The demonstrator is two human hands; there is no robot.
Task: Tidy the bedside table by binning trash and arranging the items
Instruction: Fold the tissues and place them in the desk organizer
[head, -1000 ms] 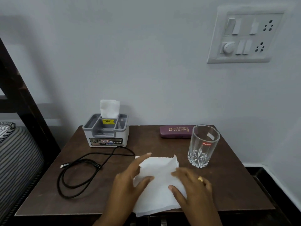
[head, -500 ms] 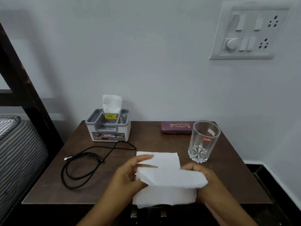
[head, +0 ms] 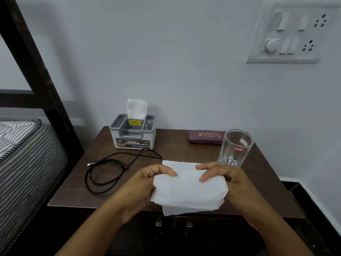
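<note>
Lifted thin white tissue (head: 188, 193), left hand (head: 145, 185), right hand (head: 227, 180) pinching

Folded white tissue (head: 186, 191) (rumpled) over the table (head: 184, 148) edge.

Mattress (head: 22, 145): cut off by left edge. Glass (head: 237, 145): base partly hidden behind right hand (head: 232, 183). Spectacle case (head: 206, 137): right end behind Glass.

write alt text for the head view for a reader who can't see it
The left hand and right hand grip a folded white tissue at the front edge of a dark bedside table. Behind it are a tissue box, a looped black cable, a maroon spectacle case and an empty glass.
</note>
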